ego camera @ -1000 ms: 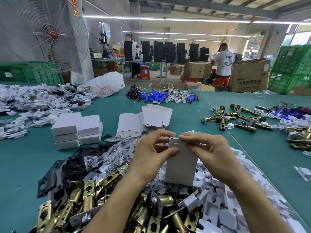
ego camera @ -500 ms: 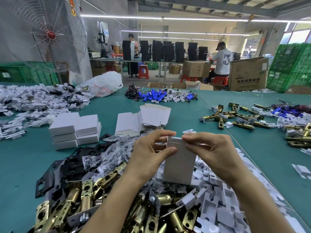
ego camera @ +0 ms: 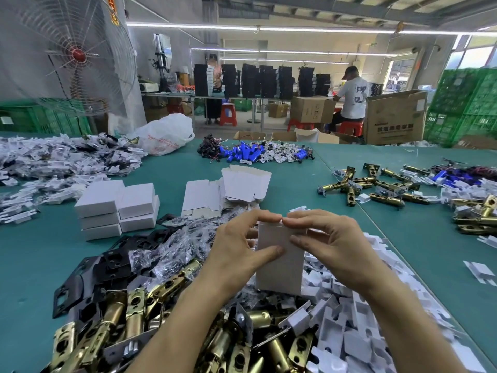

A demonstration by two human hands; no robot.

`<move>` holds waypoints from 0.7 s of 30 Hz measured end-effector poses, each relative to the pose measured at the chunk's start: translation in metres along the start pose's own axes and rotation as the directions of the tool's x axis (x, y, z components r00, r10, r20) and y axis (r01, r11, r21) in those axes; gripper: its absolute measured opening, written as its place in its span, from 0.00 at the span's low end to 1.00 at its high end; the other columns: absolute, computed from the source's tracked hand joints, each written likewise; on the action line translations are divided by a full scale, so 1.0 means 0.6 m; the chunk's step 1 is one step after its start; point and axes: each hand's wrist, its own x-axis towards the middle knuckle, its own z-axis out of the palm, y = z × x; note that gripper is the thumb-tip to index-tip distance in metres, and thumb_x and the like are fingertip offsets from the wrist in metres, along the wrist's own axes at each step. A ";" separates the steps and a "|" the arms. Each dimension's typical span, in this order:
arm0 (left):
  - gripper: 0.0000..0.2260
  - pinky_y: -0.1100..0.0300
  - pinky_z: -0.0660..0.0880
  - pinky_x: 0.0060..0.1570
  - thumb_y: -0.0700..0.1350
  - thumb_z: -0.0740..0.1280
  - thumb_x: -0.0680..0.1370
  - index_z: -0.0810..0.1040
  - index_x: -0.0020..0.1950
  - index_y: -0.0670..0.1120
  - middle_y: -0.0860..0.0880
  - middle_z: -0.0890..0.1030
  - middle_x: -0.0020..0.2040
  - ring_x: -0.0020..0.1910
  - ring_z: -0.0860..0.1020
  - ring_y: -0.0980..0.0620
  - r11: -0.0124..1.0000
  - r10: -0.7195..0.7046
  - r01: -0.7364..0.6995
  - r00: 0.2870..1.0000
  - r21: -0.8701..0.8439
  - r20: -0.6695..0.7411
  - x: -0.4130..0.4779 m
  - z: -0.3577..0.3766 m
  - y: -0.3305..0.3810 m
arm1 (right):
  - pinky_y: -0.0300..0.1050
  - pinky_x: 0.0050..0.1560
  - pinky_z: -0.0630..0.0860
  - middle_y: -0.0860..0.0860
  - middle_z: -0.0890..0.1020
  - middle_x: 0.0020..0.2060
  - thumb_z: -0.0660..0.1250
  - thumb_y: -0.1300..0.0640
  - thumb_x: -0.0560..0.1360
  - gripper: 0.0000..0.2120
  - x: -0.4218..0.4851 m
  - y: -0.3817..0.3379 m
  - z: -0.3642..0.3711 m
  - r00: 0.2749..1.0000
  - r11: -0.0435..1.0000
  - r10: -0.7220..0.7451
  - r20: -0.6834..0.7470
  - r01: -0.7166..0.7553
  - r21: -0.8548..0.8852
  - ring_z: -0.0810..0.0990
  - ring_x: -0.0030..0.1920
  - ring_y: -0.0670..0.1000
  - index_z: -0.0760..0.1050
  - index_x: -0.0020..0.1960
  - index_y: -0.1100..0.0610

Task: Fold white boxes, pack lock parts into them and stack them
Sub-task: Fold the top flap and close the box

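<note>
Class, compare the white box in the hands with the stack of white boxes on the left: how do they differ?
The held box stands upright, gripped by the left hand and right hand; the stacked boxes lie flat on the table. The held box is one; the stacked boxes are several, piled in layers. Both are white.

I see a green table (ego camera: 295, 179). Bagged parts (ego camera: 53, 162) are heaped far left, and stacked white boxes (ego camera: 115, 205) sit beside flat box blanks (ego camera: 231, 189). Nearest me lie brass latches (ego camera: 113, 327), black plates (ego camera: 88, 275) and white plastic pieces (ego camera: 363, 319). Blue cylinders (ego camera: 242, 153) lie far, scattered latches (ego camera: 376, 187) right.
</note>
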 end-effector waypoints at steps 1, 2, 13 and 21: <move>0.20 0.51 0.82 0.49 0.40 0.79 0.71 0.81 0.55 0.61 0.56 0.84 0.53 0.51 0.83 0.54 1.000 -0.008 0.008 1.000 -0.017 0.003 0.000 0.000 0.000 | 0.33 0.57 0.76 0.47 0.83 0.54 0.73 0.69 0.72 0.17 0.001 0.001 0.001 1.000 1.000 -0.006 -0.001 0.006 -0.012 0.81 0.55 0.39 0.82 0.55 0.51; 0.20 0.50 0.83 0.48 0.39 0.79 0.71 0.81 0.55 0.61 0.54 0.85 0.52 0.50 0.84 0.52 0.999 -0.019 0.019 1.000 -0.042 0.004 0.000 -0.001 -0.001 | 0.34 0.57 0.77 0.46 0.83 0.54 0.73 0.68 0.72 0.17 0.001 0.002 0.002 1.000 1.000 -0.011 -0.004 0.011 -0.020 0.81 0.55 0.40 0.83 0.54 0.49; 0.20 0.50 0.84 0.47 0.42 0.81 0.69 0.78 0.51 0.62 0.55 0.83 0.55 0.49 0.85 0.52 0.998 -0.027 0.023 0.997 -0.062 -0.066 0.002 -0.002 -0.006 | 0.55 0.44 0.82 0.44 0.83 0.52 0.72 0.61 0.75 0.15 -0.001 0.014 0.008 0.999 0.996 -0.016 -0.035 0.013 -0.087 0.82 0.49 0.47 0.82 0.53 0.41; 0.19 0.51 0.84 0.45 0.43 0.80 0.69 0.78 0.50 0.62 0.60 0.83 0.52 0.46 0.85 0.57 0.999 -0.045 0.044 0.998 -0.006 -0.033 0.004 -0.004 -0.011 | 0.50 0.50 0.78 0.35 0.81 0.52 0.73 0.65 0.74 0.20 0.003 0.017 0.008 0.998 0.994 -0.045 -0.043 0.041 -0.101 0.81 0.53 0.46 0.81 0.50 0.38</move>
